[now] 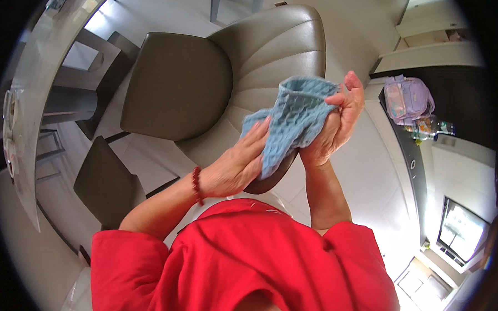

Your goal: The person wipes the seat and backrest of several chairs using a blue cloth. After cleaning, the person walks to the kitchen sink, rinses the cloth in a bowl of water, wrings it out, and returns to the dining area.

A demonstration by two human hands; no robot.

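Note:
A light blue waffle-weave cloth [296,116] is bunched up between my two hands, over the backrest of a brown leather-look dining chair [278,52]. My left hand [236,165] presses against the cloth's near left side, its fingers stretched out along it. On the right, my right hand [336,121] grips the cloth's edge between thumb and palm, with some fingers pointing up. Folds of the cloth hide part of the backrest's near end. The chair's smooth seat [177,85] lies to the left of the hands.
A pale table [33,83] runs along the left, with glassware [11,120] on it. Below it is a second brown chair [106,182]. At the right, a lilac backpack [408,98] and a clear plastic bottle [427,128] rest on a dark surface.

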